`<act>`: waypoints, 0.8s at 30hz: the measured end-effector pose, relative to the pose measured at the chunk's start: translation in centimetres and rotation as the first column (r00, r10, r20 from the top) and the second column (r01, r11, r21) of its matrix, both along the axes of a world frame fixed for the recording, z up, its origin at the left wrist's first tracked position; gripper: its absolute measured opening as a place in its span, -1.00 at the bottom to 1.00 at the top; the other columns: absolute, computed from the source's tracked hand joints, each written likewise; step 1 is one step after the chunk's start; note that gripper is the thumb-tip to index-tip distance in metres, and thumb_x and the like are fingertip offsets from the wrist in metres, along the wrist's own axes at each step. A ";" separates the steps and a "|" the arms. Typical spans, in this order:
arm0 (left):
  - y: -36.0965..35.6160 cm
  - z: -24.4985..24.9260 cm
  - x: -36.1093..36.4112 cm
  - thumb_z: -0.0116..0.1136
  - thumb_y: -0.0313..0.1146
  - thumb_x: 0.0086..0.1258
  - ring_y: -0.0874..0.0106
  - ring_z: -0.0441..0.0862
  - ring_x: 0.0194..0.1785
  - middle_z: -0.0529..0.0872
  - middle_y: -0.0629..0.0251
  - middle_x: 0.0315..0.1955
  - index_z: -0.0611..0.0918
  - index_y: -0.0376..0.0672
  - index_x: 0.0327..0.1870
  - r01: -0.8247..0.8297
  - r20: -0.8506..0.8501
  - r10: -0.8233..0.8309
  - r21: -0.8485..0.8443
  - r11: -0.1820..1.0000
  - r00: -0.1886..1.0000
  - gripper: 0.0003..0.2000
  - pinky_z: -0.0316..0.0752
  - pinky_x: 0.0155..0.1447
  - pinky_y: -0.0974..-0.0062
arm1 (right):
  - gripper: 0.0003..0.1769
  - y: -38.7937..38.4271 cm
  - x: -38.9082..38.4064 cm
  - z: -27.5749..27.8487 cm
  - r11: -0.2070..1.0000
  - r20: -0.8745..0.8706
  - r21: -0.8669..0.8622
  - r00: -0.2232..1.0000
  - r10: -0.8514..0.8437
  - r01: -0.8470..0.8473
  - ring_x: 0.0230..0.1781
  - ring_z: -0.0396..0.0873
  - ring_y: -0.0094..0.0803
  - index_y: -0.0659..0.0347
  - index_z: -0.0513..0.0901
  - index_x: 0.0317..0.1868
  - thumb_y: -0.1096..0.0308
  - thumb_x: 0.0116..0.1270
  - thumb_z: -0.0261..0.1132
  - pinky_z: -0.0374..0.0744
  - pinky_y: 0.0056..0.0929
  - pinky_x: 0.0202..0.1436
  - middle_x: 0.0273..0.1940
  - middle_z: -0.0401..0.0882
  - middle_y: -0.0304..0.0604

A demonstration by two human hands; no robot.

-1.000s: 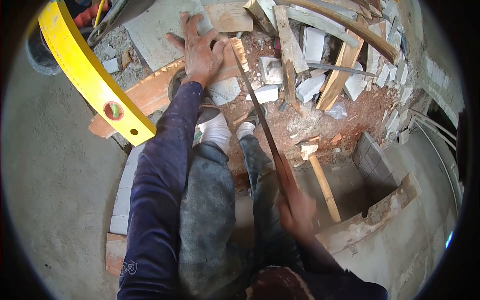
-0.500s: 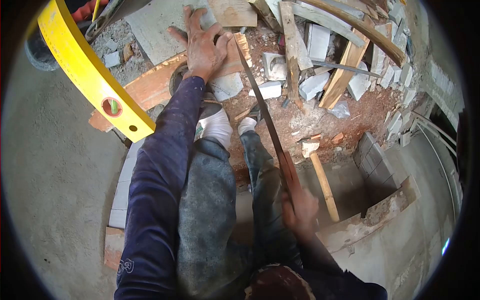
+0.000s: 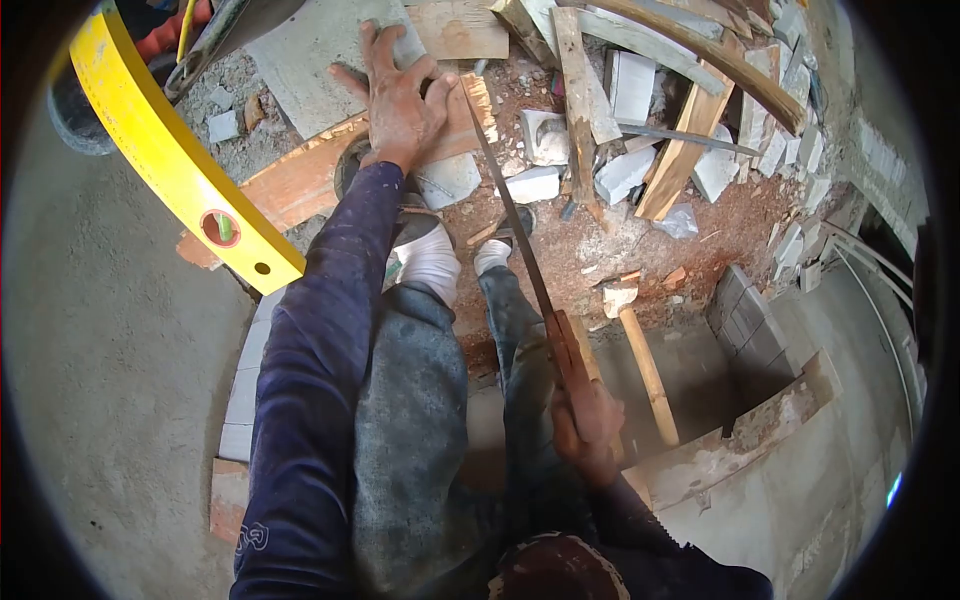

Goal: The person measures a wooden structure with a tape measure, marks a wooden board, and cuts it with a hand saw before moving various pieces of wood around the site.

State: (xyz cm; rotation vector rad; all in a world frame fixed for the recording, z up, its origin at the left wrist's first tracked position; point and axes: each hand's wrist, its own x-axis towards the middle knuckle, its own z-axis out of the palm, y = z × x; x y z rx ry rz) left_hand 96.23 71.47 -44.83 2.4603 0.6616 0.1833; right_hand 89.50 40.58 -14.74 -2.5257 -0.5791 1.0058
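Head view: the left hand (image 3: 395,95) lies spread flat, fingers wide, pressing on a grey slab (image 3: 315,45) and the orange board (image 3: 300,185) at the far side. The right hand (image 3: 585,420), near, is closed around the saw (image 3: 520,240) handle. The blade slants up to the board's right end, just right of the left hand. A yellow level (image 3: 170,160) leans at the left and a hammer (image 3: 640,355) lies to the right.

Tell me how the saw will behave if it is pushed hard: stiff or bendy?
The saw has a long, thin blade, so it would probably flex sideways under a hard push. Only the right hand grips it, at the handle end, so the far tip may wobble. It looks light for its length.
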 end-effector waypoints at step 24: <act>-0.1 -0.2 0.5 0.38 -0.03 0.25 0.00 -0.10 0.65 0.36 0.11 0.39 0.78 -0.02 -0.38 0.003 0.078 -0.005 0.030 1.000 0.997 -0.74 -0.66 0.46 -0.43 | -0.64 7.2 4.1 -10.7 0.957 0.335 0.265 0.942 0.022 -0.117 -0.45 0.48 -0.23 0.15 0.67 0.01 0.48 0.17 0.26 0.39 -0.26 -0.51 -0.31 0.52 -0.12</act>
